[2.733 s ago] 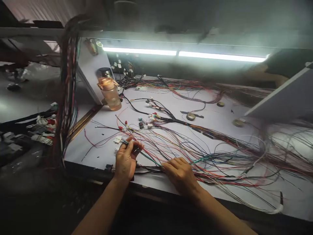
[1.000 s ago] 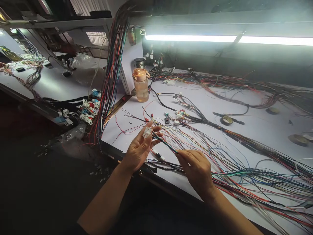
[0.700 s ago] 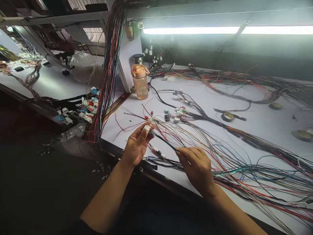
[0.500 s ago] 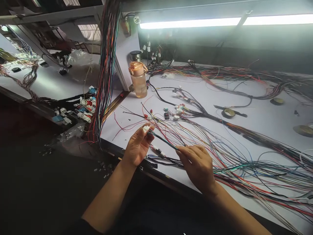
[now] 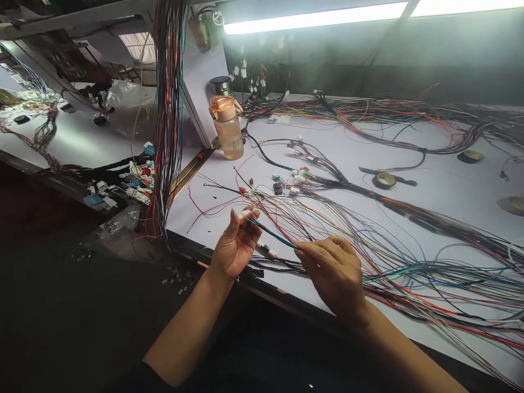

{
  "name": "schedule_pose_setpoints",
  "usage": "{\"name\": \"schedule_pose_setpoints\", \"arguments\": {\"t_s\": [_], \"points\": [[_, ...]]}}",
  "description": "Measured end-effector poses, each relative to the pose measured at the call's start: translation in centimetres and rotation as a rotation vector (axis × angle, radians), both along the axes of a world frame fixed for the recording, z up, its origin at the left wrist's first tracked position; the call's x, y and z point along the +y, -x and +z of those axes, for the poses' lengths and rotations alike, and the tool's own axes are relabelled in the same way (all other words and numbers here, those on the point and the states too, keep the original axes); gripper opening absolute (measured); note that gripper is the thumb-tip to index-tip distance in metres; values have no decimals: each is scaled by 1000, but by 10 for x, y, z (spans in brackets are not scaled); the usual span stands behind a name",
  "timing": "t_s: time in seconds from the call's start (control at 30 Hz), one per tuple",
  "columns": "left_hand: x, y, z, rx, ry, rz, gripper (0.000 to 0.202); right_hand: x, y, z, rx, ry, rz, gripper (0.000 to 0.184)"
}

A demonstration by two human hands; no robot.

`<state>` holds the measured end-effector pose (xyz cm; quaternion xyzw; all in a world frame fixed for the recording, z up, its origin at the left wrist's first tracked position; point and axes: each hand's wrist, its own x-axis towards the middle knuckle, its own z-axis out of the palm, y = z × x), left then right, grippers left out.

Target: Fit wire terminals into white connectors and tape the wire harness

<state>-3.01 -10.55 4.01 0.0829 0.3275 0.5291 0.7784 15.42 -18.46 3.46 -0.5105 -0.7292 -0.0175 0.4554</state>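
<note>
My left hand (image 5: 236, 248) pinches a small white wire connector (image 5: 244, 214) between thumb and fingers, above the bench's near edge. From the connector a thin bundle of wires (image 5: 276, 236), green and dark, runs right and down into my right hand (image 5: 333, 275). The right hand's fingers are closed round that bundle; its far end is lost among other wires behind the hand. Just beyond lie loose connectors, among them a black connector (image 5: 278, 188) and a white connector (image 5: 294, 191). Beneath the held bundle is a black-and-white connector (image 5: 268, 250) on the table.
A drink bottle (image 5: 227, 128) stands at the bench's back left, beside a hanging bundle of wires (image 5: 167, 114). Wire harnesses (image 5: 409, 213) spread across the right side. A tape roll (image 5: 383, 179) lies behind them. More connectors (image 5: 137, 185) are piled on the left bench.
The connector in my left hand has turned slightly, showing more of its side with orange-red on it. My right hand keeps its hold on the wires. The whole view has shifted a little.
</note>
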Motion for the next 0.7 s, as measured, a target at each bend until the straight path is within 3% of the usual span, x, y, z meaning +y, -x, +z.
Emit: {"name": "schedule_pose_setpoints", "arguments": {"t_s": [0.43, 0.7], "points": [[0, 1, -1, 47, -40, 9, 28, -3, 1, -8, -21, 7, 21, 17], [-6, 8, -11, 82, -116, 25, 33, -7, 2, -14, -41, 41, 26, 15]]}}
